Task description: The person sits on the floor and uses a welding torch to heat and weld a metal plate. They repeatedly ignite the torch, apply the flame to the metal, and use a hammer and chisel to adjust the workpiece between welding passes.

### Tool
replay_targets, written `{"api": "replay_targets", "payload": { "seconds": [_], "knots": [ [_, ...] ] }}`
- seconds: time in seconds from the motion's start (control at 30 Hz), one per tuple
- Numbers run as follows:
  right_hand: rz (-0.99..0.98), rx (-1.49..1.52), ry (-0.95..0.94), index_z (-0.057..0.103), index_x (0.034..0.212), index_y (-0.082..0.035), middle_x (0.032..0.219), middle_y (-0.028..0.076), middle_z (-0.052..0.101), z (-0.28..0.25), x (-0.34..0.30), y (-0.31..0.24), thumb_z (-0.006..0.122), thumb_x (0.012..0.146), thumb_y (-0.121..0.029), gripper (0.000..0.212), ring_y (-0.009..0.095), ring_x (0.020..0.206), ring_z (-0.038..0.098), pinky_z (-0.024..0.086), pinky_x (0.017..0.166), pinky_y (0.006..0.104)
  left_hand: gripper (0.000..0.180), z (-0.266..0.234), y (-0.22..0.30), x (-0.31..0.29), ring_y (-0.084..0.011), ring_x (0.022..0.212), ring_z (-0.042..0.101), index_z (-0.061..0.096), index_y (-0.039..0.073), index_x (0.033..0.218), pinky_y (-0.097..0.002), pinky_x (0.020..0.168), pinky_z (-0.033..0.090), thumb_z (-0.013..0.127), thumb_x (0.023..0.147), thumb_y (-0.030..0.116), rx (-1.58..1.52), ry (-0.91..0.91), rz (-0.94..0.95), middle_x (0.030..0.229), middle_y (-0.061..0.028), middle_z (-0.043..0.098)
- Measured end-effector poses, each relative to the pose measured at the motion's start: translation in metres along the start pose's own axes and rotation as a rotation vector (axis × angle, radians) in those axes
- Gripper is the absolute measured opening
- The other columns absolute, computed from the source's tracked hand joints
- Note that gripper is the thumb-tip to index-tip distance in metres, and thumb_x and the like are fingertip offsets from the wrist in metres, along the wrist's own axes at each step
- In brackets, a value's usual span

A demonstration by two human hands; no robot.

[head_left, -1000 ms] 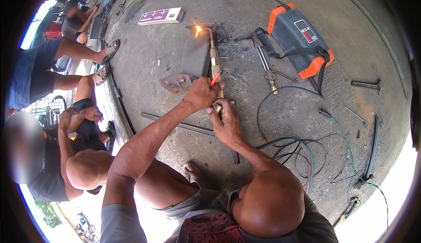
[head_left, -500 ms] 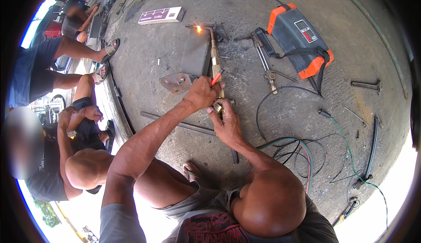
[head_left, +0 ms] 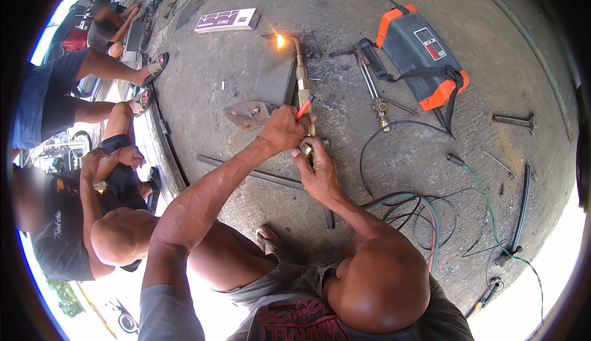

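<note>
A brass gas torch (head_left: 302,84) points away from me, its bent copper tip alight with a small orange flame (head_left: 281,41). My left hand (head_left: 284,130) is closed round the torch body. A slim red object (head_left: 305,107) sticks up from the same fist; its kind I cannot make out. Just nearer, my right hand (head_left: 321,172) pinches the torch at its valve end, and the fingers partly hide the fittings. The flame burns above the far end of a grey metal piece (head_left: 275,73). A rusty plate with holes (head_left: 248,116) lies at that piece's near end.
Right of the torch lie a second cutting torch (head_left: 372,88) and a grey-orange welding machine (head_left: 422,58) with a strap. Hoses and cables (head_left: 431,218) coil near my right knee. A white-purple box (head_left: 226,20) lies beyond. Other people (head_left: 68,218) sit and stand at left.
The flame looks slightly larger and brighter. My hands stay almost still on the torch. The seated person at left has shifted a little.
</note>
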State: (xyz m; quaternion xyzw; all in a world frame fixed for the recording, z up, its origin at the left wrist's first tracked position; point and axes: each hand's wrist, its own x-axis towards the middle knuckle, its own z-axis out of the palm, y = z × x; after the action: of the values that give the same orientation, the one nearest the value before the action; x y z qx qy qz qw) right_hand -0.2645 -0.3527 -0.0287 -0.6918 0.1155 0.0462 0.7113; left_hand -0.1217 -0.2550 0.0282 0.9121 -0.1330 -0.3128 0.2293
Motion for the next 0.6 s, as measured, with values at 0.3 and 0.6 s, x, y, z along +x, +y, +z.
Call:
{"api": "replay_targets", "payload": {
  "seconds": [0.3, 0.6],
  "knots": [
    [-0.001, 0.010, 0.027, 0.055, 0.123, -0.009, 0.077, 0.004, 0.061, -0.002, 0.002, -0.002, 0.066, 0.108, -0.032, 0.030, 0.011, 0.071, 0.058, 0.049, 0.064, 0.0359, 0.057, -0.003, 0.006, -0.003, -0.0194, 0.062, 0.063, 0.073, -0.009, 0.088, -0.0443, 0.063, 0.051, 0.064, 0.107, 0.044, -0.051, -0.018, -0.026, 0.068, -0.0167, 0.067],
    [-0.006, -0.046, 0.045, 0.055, 0.123, -0.011, 0.081, 0.013, 0.069, -0.015, 0.003, -0.007, 0.068, 0.106, -0.029, 0.028, 0.024, 0.070, 0.072, 0.054, 0.064, 0.0408, 0.026, -0.003, -0.033, -0.009, -0.0164, 0.103, 0.070, 0.074, -0.002, 0.117, -0.0337, 0.088, 0.058, 0.071, 0.103, 0.019, -0.474, -0.351, -0.049, 0.107, -0.0078, 0.076]
  ]
}}
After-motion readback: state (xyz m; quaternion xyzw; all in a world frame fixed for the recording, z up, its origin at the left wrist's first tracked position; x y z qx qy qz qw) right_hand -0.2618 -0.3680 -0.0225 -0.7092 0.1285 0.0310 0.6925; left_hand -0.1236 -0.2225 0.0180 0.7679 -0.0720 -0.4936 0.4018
